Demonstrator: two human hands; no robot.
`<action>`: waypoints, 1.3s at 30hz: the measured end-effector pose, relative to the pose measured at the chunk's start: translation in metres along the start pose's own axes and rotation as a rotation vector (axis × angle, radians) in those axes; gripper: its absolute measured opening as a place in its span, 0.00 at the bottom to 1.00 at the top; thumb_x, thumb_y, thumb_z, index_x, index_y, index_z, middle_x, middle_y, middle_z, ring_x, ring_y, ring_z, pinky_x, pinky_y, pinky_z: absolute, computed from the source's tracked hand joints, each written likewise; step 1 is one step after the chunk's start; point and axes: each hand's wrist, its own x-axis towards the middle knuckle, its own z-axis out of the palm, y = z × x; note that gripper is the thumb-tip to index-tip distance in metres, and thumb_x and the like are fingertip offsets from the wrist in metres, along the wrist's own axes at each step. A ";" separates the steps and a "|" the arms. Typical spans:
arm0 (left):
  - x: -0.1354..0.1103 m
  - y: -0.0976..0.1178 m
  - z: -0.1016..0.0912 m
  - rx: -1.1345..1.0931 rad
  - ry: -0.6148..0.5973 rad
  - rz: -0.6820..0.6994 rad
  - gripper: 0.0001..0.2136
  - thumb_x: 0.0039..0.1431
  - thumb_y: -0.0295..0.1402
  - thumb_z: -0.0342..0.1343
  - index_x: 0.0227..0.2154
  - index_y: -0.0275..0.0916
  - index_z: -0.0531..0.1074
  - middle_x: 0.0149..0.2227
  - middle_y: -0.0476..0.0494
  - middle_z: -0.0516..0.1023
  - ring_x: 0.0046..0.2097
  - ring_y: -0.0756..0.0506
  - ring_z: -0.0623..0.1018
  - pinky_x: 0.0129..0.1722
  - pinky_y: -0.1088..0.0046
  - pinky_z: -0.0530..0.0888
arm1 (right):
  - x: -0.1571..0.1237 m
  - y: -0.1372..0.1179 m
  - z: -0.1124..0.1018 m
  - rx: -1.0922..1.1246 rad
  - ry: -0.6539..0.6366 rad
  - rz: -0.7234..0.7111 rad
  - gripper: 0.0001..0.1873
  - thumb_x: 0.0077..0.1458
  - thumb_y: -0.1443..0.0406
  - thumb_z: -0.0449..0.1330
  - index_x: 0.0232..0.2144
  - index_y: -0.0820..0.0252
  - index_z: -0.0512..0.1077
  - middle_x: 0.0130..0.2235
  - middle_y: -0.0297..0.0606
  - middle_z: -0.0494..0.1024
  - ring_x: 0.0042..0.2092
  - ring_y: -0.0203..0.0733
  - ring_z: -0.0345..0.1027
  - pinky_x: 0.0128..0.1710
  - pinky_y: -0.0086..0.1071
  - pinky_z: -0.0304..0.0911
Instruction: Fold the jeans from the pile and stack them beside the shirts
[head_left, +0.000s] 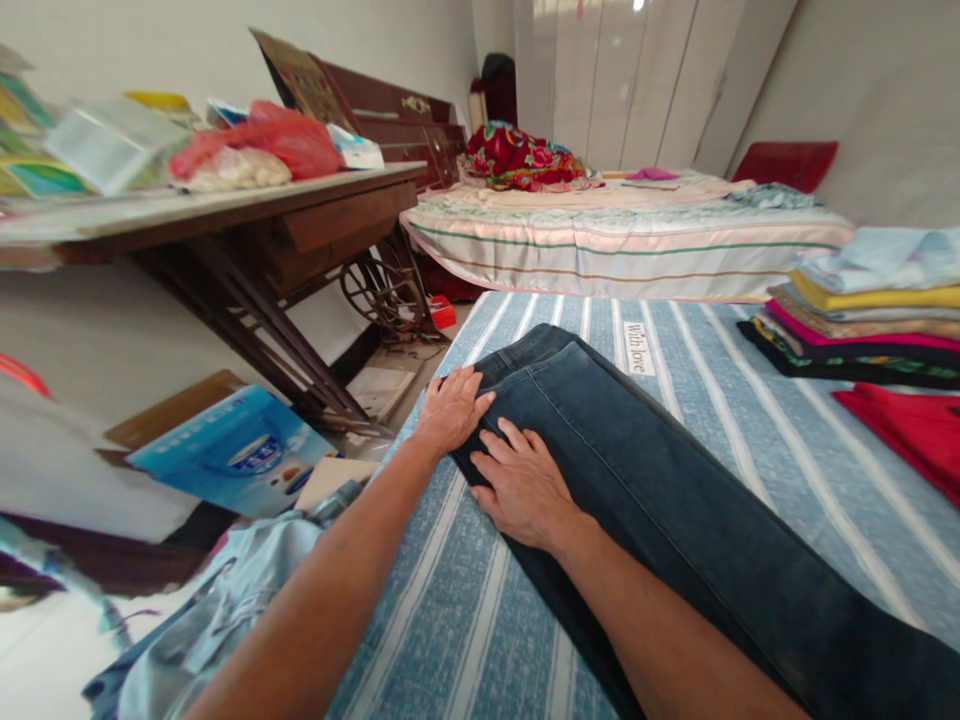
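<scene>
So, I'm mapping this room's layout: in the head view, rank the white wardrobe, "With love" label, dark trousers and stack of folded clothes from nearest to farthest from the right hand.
1. Dark trousers: under the right hand, touching it.
2. "With love" label: ahead, slightly right.
3. Stack of folded clothes: farther off, right.
4. White wardrobe: at the back, beyond the far bed.

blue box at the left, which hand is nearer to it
Left. The left hand, on the jeans, is right of the blue box; the right hand, also on the jeans, is farther right.
</scene>
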 end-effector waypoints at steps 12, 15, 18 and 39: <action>0.003 0.005 0.001 0.028 0.023 0.034 0.20 0.64 0.43 0.39 0.51 0.35 0.63 0.55 0.35 0.68 0.57 0.40 0.65 0.55 0.57 0.59 | -0.001 0.005 0.006 0.004 0.076 0.150 0.24 0.58 0.60 0.47 0.55 0.64 0.61 0.61 0.47 0.57 0.62 0.51 0.44 0.59 0.46 0.42; 0.003 0.007 0.001 0.029 0.025 0.015 0.20 0.64 0.42 0.39 0.51 0.35 0.63 0.55 0.34 0.68 0.58 0.40 0.64 0.55 0.57 0.59 | -0.002 0.005 0.006 -0.015 0.048 0.142 0.26 0.58 0.60 0.48 0.57 0.65 0.59 0.62 0.48 0.56 0.63 0.51 0.44 0.59 0.46 0.42; 0.002 0.012 -0.005 0.036 0.021 0.002 0.20 0.64 0.42 0.39 0.51 0.34 0.63 0.55 0.34 0.68 0.58 0.39 0.64 0.56 0.55 0.58 | -0.002 0.006 0.007 -0.028 0.028 0.139 0.27 0.58 0.60 0.49 0.57 0.65 0.58 0.62 0.49 0.54 0.63 0.51 0.43 0.59 0.47 0.42; -0.027 0.035 -0.001 -0.238 -0.033 -0.030 0.22 0.66 0.41 0.34 0.57 0.36 0.59 0.63 0.40 0.56 0.64 0.42 0.53 0.58 0.57 0.57 | -0.003 0.006 0.003 -0.046 -0.037 0.140 0.24 0.57 0.61 0.52 0.55 0.64 0.60 0.62 0.49 0.54 0.62 0.50 0.44 0.58 0.47 0.42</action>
